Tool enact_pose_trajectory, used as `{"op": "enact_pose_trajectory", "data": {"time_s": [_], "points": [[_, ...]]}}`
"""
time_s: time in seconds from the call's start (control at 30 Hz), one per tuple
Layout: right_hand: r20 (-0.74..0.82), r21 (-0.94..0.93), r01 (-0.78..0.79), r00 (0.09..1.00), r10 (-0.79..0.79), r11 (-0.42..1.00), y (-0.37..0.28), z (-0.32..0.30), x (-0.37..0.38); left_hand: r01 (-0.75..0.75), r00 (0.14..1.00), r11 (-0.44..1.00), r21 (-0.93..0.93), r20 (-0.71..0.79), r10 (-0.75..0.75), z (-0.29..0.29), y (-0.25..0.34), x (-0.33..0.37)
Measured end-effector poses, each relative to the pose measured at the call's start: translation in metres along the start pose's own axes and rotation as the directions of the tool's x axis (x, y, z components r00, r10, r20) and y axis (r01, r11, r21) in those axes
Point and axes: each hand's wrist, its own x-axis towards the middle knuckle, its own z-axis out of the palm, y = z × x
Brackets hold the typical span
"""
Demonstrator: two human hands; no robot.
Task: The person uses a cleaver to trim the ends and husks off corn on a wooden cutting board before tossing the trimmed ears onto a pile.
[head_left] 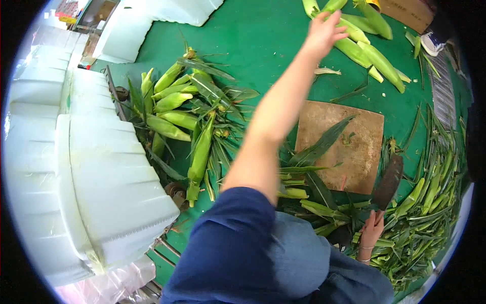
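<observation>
My left arm stretches far forward, and my left hand [325, 34] is over a group of trimmed green corn ears [380, 65] at the far right. Its fingers are spread, with nothing visibly gripped. Low on the right, my right hand [372, 233] is closed around the handle of a cleaver [389, 182] with a dark, stained blade. The blade points away from me, just beside the right edge of a square wooden board [349, 119]. A long corn leaf [324, 144] lies across that board. Cut husk pieces [319, 209] sit at its near edge.
A heap of unhusked corn [174, 101] with leaves lies on the green floor [243, 35] to the left. Large white foam boxes [101, 167] stand beyond it. Leaf and husk scraps [425, 218] pile up on the right. A shoe [433, 44] and cardboard box [407, 12] are far right.
</observation>
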Motion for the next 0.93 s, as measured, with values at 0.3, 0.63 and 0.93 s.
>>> {"op": "enact_pose_trajectory", "data": {"time_s": [0.3,0.63,0.93], "points": [[-0.437,-0.242,0.064,0.884,-0.167,0.968,0.128,-0.169,0.016,0.655,0.755,-0.41,0.634,-0.574,0.317,-0.214,0.093,-0.423],[-0.155,-0.584,0.227,0.911,-0.381,0.779,-0.008,-0.033,-0.059,0.089,0.995,-0.025,0.996,-0.09,-0.04,-0.058,0.022,-0.285],[0.436,-0.651,0.668,0.718,-0.543,0.361,-0.066,0.055,-0.019,-0.39,0.905,-0.192,0.901,0.336,-0.259,-0.007,-0.057,-0.276]]}}
